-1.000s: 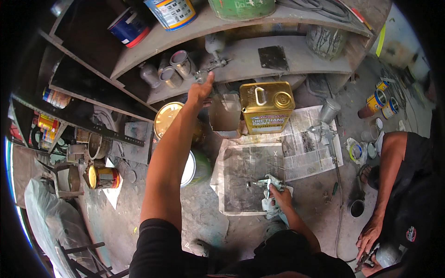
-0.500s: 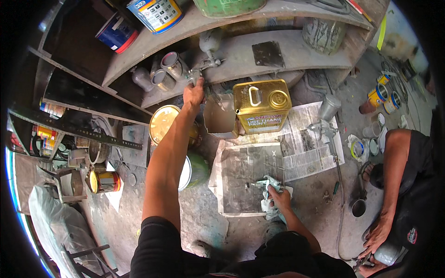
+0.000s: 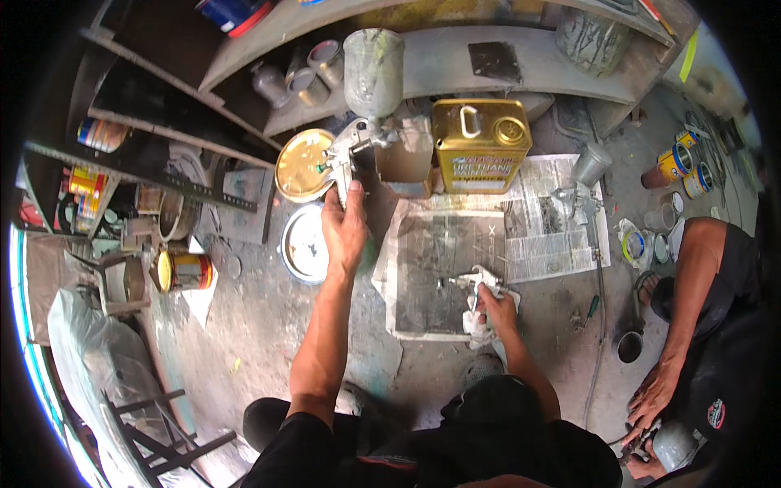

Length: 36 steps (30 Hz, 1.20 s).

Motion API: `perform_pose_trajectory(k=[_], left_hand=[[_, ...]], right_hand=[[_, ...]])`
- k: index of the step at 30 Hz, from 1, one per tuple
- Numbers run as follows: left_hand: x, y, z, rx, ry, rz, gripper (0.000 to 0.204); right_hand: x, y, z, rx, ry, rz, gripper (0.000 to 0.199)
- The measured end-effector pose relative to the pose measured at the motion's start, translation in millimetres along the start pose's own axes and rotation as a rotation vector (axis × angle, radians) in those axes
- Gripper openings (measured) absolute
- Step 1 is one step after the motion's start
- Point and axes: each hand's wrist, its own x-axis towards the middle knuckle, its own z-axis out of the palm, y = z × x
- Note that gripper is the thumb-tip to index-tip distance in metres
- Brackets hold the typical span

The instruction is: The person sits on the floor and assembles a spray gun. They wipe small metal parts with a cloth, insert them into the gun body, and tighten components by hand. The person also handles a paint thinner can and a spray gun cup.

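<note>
My left hand (image 3: 343, 232) is wrapped round the handle of a spray gun (image 3: 348, 150), raised off the shelf. A grey, paint-stained cup (image 3: 374, 75) sits on top of that gun. Lower down, my right hand (image 3: 498, 311) grips a second, silver spray gun (image 3: 480, 283), which has no cup on it. A pale cloth (image 3: 478, 327) is bunched under that hand. This gun is over a dark, flat box or board (image 3: 443, 244) on the floor. Some of my right fingers are hidden behind the gun and cloth.
A gold rectangular can (image 3: 480, 150) and an open cardboard box (image 3: 404, 167) stand ahead. Newspaper (image 3: 537, 220) carries another spray gun (image 3: 576, 202). Paint cans (image 3: 305, 244) stand at left. A shelf (image 3: 439, 65) spans the back. On the right, a co-worker's hand (image 3: 651, 398) holds a grey-cupped gun.
My left hand has lifted the cupped spray gun off the shelf and brought it nearer. My right hand still holds its gun in about the same place. The whole view has shifted slightly.
</note>
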Motion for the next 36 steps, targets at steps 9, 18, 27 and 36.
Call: perform_pose_trajectory(k=[9,18,27,36], left_hand=[[-101.3,-43.2,-68.8,-0.306,0.009,-0.225,0.019],[-106.4,-86.4,-87.2,-0.85,-0.161,-0.398,0.018],[-100.2,-101.2,-113.7,-0.927,-0.252,-0.333,0.013],[-102.7,-101.0,-112.8,-0.872,-0.237,-0.352,0.007]], right_hand=[[1.1,-5.0,-6.7,-0.005,-0.127,0.093,0.046],[4.1,-5.1,-9.6,-0.052,-0.159,0.09,0.057],[3.2,-3.9,-11.3,-0.082,-0.17,0.103,0.054],[1.9,5.8,-6.9,-0.051,-0.171,0.06,0.049]])
